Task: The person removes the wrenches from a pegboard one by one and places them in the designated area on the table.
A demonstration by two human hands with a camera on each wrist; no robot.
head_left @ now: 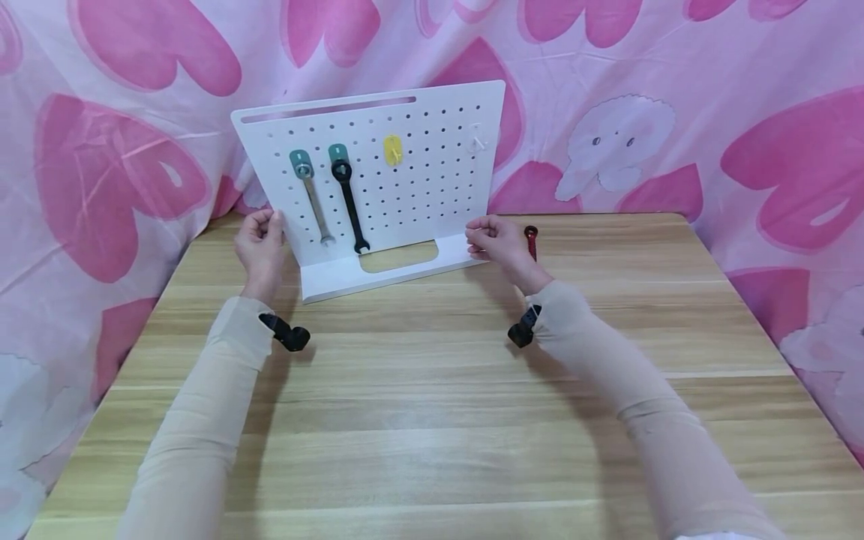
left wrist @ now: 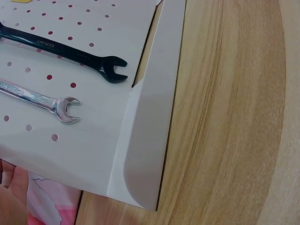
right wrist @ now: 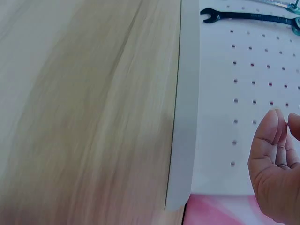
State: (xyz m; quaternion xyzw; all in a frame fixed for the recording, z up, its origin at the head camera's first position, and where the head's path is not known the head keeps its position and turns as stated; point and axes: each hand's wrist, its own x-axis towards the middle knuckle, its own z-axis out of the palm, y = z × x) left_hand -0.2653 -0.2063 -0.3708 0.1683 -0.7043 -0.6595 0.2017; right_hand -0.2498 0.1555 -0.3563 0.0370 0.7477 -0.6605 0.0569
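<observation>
A white pegboard [head_left: 432,180] stands tilted back on its base. From its green hooks hang a silver wrench [head_left: 316,206] and a black wrench [head_left: 349,206], open ends down. My left hand [head_left: 262,244] is at the board's left edge, fingers loosely curled; whether it touches the edge cannot be told. Near the lower right corner is my right hand [head_left: 496,241], fingers bent and thumb close to them, with nothing seen between. In the right wrist view, that hand [right wrist: 274,173] overlaps the board's side. A red wrench [head_left: 531,241] lies partly hidden behind the right wrist.
A yellow hook [head_left: 393,150] and a clear hook [head_left: 476,139] sit on the board further right. The wooden table [head_left: 418,420] extends toward me. Behind it hangs a pink patterned curtain [head_left: 675,90]. Each wrist wears a black camera.
</observation>
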